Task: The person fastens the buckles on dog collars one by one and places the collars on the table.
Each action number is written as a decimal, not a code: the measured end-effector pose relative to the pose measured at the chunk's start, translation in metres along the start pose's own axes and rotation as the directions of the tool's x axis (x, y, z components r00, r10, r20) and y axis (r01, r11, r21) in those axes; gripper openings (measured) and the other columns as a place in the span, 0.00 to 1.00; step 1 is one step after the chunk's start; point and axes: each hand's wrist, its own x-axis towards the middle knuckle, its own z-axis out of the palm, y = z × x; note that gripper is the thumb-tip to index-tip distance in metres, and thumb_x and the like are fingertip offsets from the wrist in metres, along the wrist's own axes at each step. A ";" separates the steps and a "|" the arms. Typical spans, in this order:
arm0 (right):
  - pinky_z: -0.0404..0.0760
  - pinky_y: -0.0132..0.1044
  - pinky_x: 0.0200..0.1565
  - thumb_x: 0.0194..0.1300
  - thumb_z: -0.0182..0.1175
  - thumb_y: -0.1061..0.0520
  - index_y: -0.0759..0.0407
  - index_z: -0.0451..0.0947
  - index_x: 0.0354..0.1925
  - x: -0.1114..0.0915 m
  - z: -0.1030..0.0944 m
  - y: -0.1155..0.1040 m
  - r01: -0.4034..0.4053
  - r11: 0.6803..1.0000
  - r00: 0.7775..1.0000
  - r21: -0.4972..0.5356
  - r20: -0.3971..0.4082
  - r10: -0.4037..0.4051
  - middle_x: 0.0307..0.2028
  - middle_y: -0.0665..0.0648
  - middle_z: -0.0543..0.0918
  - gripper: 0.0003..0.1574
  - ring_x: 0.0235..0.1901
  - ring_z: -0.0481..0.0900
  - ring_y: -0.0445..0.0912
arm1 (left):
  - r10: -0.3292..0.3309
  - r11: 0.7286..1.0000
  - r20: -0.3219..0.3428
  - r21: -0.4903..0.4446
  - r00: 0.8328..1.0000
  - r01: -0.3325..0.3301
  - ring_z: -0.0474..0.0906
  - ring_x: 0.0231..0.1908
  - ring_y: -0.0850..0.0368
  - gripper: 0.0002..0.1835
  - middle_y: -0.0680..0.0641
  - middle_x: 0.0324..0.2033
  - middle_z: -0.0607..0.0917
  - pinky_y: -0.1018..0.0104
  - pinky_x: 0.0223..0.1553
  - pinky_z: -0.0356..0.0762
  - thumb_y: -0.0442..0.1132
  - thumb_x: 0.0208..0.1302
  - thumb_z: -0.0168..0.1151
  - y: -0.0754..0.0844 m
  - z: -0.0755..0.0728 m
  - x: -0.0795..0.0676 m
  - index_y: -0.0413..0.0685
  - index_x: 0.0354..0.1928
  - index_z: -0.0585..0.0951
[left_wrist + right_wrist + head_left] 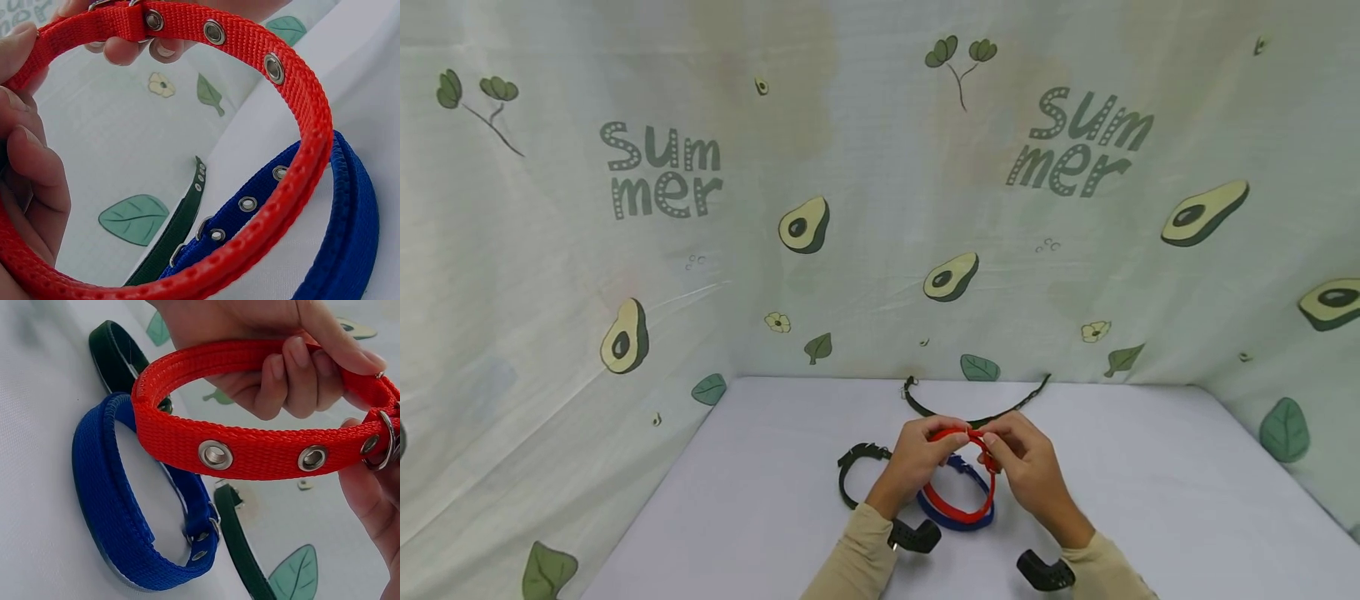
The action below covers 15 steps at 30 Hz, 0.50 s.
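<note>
Both hands hold up a red dog collar (957, 514), a ribbed webbing loop with metal eyelets and a D-ring. My left hand (917, 454) pinches the strap between thumb and fingers; in the left wrist view its curled fingers (44, 169) show at the left edge. On the other side, beside the buckle, my right hand (1026, 467) grips the collar; its fingers (375, 506) are partly cut off in the right wrist view. Below hangs no gap I can measure to a blue collar (103, 481), looped on the table behind the red one. The buckle is partly covered by fingers.
A dark green collar (843, 483) lies looped left of the hands. Another dark green collar (917, 404) stretches out in a curve behind them. The white table (737, 500) meets a printed cloth backdrop (865, 167) at the back and sides.
</note>
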 end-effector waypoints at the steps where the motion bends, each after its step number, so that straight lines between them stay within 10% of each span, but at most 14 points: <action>1: 0.80 0.37 0.26 0.69 0.56 0.74 0.65 0.79 0.39 0.000 0.000 0.000 0.007 1.000 1.000 -0.002 -0.002 -0.007 0.32 0.58 0.76 0.08 0.23 0.77 0.49 | -0.001 1.000 -0.002 -0.004 1.000 0.001 0.70 0.27 0.59 0.12 0.51 0.30 0.79 0.67 0.27 0.68 0.48 0.67 0.67 0.000 0.000 0.000 0.53 0.49 0.86; 15: 0.78 0.34 0.24 0.65 0.59 0.75 0.63 0.80 0.40 -0.001 0.004 0.016 0.065 0.996 0.997 -0.062 -0.036 -0.067 0.33 0.55 0.76 0.11 0.21 0.76 0.47 | 0.004 1.000 -0.026 -0.023 1.000 -0.004 0.69 0.25 0.60 0.12 0.53 0.25 0.76 0.70 0.26 0.66 0.46 0.68 0.67 0.002 0.001 0.000 0.52 0.49 0.86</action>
